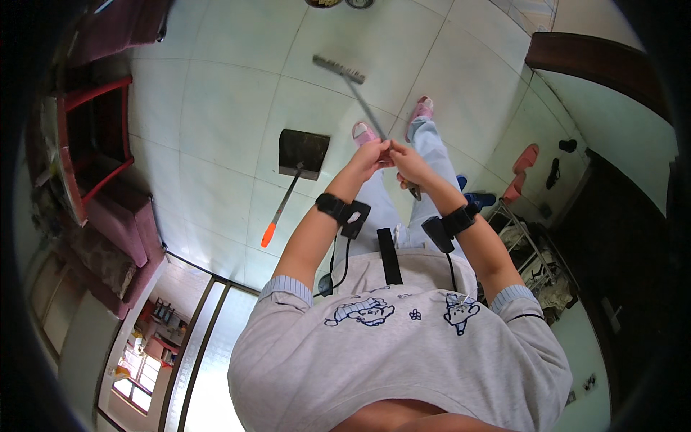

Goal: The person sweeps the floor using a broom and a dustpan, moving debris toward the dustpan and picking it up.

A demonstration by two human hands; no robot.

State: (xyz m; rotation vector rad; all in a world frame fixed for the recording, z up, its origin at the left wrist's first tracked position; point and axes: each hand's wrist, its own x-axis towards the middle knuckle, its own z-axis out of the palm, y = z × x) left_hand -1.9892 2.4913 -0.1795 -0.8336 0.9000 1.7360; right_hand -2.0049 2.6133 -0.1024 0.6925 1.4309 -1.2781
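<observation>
A long grey handle runs from a broom-like tool's narrow bristled head, on the floor ahead, back to my hands. My right hand is closed round the upper part of the handle, whose end sticks out below the palm. Touching it from the left, my left hand has its fingers curled at the same handle. On the tiles to the left lies a dark dustpan with a metal rod and an orange grip; neither hand touches it.
Purple sofa seats and a red-framed piece of furniture line the left side. At the right are pink slippers, blue slippers and a metal rack. Two bowls stand at the top edge. My feet are beyond my hands.
</observation>
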